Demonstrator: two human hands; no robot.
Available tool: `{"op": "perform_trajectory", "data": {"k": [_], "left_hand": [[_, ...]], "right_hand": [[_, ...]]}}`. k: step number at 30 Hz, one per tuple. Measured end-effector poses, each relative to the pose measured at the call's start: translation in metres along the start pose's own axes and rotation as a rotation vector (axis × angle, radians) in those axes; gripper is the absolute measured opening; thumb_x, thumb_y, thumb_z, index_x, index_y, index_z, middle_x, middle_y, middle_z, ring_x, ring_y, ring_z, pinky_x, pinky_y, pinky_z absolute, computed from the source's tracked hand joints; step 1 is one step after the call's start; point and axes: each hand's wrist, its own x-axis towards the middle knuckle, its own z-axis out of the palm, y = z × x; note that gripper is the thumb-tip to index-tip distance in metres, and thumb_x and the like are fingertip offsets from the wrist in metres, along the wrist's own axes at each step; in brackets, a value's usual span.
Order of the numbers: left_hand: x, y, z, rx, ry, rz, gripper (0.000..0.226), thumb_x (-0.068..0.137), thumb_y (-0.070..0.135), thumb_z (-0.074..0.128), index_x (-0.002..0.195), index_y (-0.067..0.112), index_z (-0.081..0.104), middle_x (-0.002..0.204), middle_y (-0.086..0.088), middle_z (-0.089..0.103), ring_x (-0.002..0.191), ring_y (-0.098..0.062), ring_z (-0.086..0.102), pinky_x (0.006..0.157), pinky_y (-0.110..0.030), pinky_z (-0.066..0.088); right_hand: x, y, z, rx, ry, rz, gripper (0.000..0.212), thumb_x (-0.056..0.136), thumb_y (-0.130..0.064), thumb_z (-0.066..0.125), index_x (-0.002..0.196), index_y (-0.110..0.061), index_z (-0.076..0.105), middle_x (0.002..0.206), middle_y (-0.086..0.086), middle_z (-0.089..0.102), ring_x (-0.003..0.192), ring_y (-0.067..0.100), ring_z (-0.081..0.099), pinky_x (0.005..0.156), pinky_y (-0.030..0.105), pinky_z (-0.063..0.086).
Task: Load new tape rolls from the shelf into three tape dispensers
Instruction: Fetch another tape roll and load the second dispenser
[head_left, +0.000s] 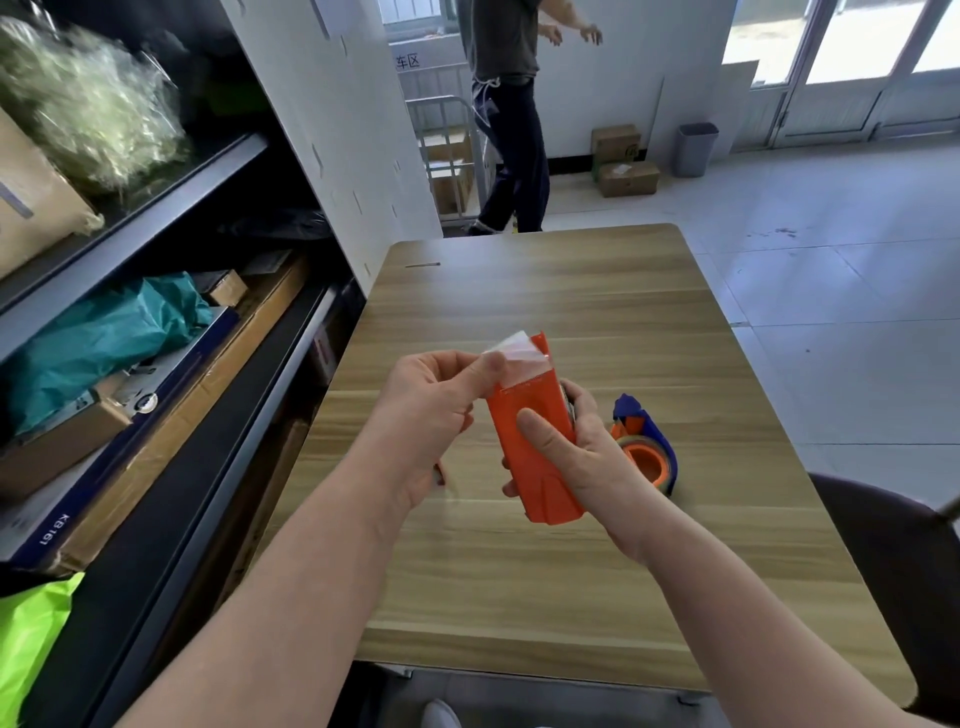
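wood-grain counter (519, 291) runs away from the viewer beside a steel shelf (156, 208) crammed with cardboard cartons and teal wrapping. beyond the far edge another person (511, 130) stands on the tiled floor near a grey waste bin (696, 149) and some cardboard boxes (626, 176).

both hands are raised above the middle of the counter. the right hand (576, 452) is wrapped round the orange tape dispenser (530, 415), thumb (540, 431) pressed flat on its broad face and fingers curled behind, holding it upright with the mouth pointing away. that grip likely steadies the body so the other hand can work freely. the left hand (431, 410) is closed in a pinch, thumb and forefinger nipping the tape end (511, 349) – a clear, glossy flap standing at the dispenser's top edge. it looks as if the tape is being drawn out over the mouth to seat it, which would suggest a roll already sits inside, though the roll itself is hidden by the casing and the fingers.

so the dispenser lies within the right hand's grasp and touches the left only through the pinched flap, just above that hand's knuckles.

a blue tape dispenser (652, 436) rests on the counter just beyond the right hand – an orange hub and a roll show in it, so it seems loaded. a third dispenser is not in view.
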Motion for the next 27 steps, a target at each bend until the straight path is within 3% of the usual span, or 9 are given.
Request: {"op": "perform_trajectory", "data": {"k": [5, 8, 10, 13, 16, 19, 21, 24, 27], "left_hand": [[-0.006, -0.006, 0.001, 0.071, -0.043, 0.023, 0.017, 0.086, 0.028, 0.07, 0.076, 0.015, 0.068, 0.067, 0.005, 0.061, 0.068, -0.01, 0.051, 0.075, -0.031, 0.046], [-0.009, -0.007, 0.002, 0.162, -0.026, 0.099, 0.017, 0.088, 0.027, 0.07, 0.077, 0.013, 0.069, 0.067, 0.005, 0.063, 0.056, 0.002, 0.055, 0.069, -0.022, 0.047], [-0.009, -0.01, 0.001, 0.296, 0.031, 0.174, 0.016, 0.086, 0.031, 0.072, 0.077, 0.018, 0.071, 0.071, 0.005, 0.068, 0.061, -0.001, 0.06, 0.068, -0.024, 0.052], [-0.009, -0.013, 0.001, 0.453, 0.129, 0.242, 0.018, 0.082, 0.04, 0.075, 0.075, 0.024, 0.071, 0.07, 0.008, 0.07, 0.066, -0.012, 0.064, 0.07, -0.041, 0.059], [-0.012, -0.013, 0.004, 0.556, 0.184, 0.272, 0.021, 0.08, 0.044, 0.075, 0.071, 0.026, 0.069, 0.063, 0.011, 0.067, 0.059, -0.005, 0.062, 0.067, -0.04, 0.059], [-0.013, -0.01, 0.006, 0.677, 0.213, 0.302, 0.023, 0.078, 0.046, 0.074, 0.069, 0.026, 0.067, 0.06, 0.013, 0.067, 0.064, -0.005, 0.064, 0.069, -0.035, 0.057], [-0.013, -0.01, 0.009, 0.759, 0.228, 0.325, 0.023, 0.078, 0.046, 0.072, 0.07, 0.026, 0.066, 0.063, 0.012, 0.067, 0.071, -0.009, 0.066, 0.071, -0.033, 0.056], [-0.012, -0.013, 0.014, 0.867, 0.27, 0.375, 0.026, 0.08, 0.049, 0.068, 0.073, 0.026, 0.059, 0.071, 0.009, 0.065, 0.076, -0.014, 0.064, 0.069, -0.032, 0.051], [-0.01, -0.019, 0.017, 0.869, 0.27, 0.393, 0.031, 0.081, 0.053, 0.065, 0.091, 0.028, 0.05, 0.078, 0.012, 0.061, 0.076, -0.012, 0.062, 0.065, -0.032, 0.049]], "right_hand": [[-0.004, -0.01, 0.005, 0.075, 0.081, -0.023, 0.07, 0.079, -0.05, 0.059, 0.141, -0.029, 0.031, 0.117, 0.015, 0.063, 0.08, 0.026, 0.072, 0.057, 0.028, 0.057], [-0.006, -0.016, 0.008, 0.11, 0.104, -0.025, 0.062, 0.084, -0.051, 0.056, 0.137, -0.025, 0.037, 0.109, 0.019, 0.067, 0.07, 0.021, 0.071, 0.05, 0.026, 0.054], [-0.006, -0.017, 0.009, 0.167, 0.098, 0.001, 0.05, 0.094, -0.049, 0.048, 0.136, -0.023, 0.04, 0.108, 0.022, 0.068, 0.067, 0.022, 0.071, 0.048, 0.029, 0.055], [-0.007, -0.017, 0.011, 0.203, 0.088, 0.034, 0.064, 0.089, -0.061, 0.037, 0.134, -0.016, 0.046, 0.105, 0.022, 0.069, 0.065, 0.023, 0.071, 0.048, 0.031, 0.055], [-0.009, -0.018, 0.013, 0.174, 0.082, 0.018, 0.077, 0.075, -0.068, 0.041, 0.133, -0.017, 0.046, 0.102, 0.019, 0.069, 0.064, 0.019, 0.072, 0.049, 0.03, 0.055], [-0.01, -0.018, 0.013, 0.131, 0.09, -0.009, 0.055, 0.088, -0.052, 0.055, 0.133, -0.024, 0.041, 0.103, 0.018, 0.07, 0.07, 0.022, 0.072, 0.049, 0.028, 0.054], [-0.011, -0.017, 0.014, 0.139, 0.101, -0.011, 0.037, 0.097, -0.038, 0.052, 0.13, -0.024, 0.042, 0.104, 0.019, 0.069, 0.07, 0.023, 0.07, 0.047, 0.028, 0.054], [-0.011, -0.017, 0.014, 0.16, 0.107, 0.007, 0.028, 0.1, -0.036, 0.049, 0.124, -0.022, 0.046, 0.097, 0.016, 0.07, 0.067, 0.024, 0.071, 0.049, 0.039, 0.059], [-0.008, -0.015, 0.01, 0.188, 0.124, 0.04, 0.03, 0.1, -0.039, 0.047, 0.123, -0.019, 0.049, 0.093, 0.013, 0.071, 0.066, 0.029, 0.071, 0.062, 0.053, 0.058]]}}
